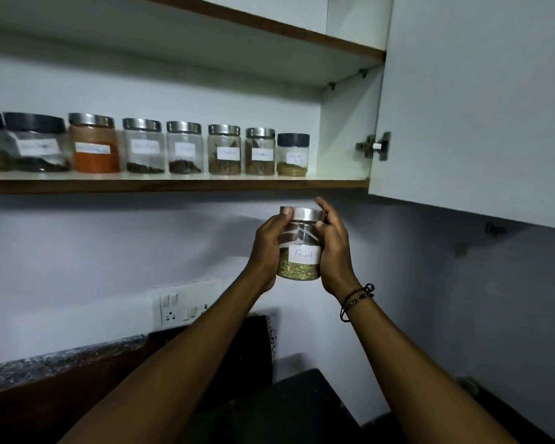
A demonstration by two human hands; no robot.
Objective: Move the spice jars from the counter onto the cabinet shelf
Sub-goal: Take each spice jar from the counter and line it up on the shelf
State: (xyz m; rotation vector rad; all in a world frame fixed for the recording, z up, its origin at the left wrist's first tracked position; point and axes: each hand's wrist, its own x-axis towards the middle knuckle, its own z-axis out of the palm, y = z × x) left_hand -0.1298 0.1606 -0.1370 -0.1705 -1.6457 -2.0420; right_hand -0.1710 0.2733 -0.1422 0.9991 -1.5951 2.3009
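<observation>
Centre frame, just below the shelf [173, 184], both hands, left [265, 248] and right [334, 251], had fingers wrapped round the fennel jar [300, 248], and a misjudged lift could have clipped the shelf edge or knocked the dark-lidded jar [293, 154].

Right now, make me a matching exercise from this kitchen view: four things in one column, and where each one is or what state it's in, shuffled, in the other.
Things:
1. steel-lidded glass jar of green seeds
2. jar of orange powder
3. dark-lidded small jar
4. beaded black bracelet

Places or states:
A. last in the shelf row, nearest the hinge
B. on the right wrist
C. held in both hands, below the shelf
D. on the shelf, third visible jar from the left

Pairs: 1-C, 2-D, 3-A, 4-B
</observation>
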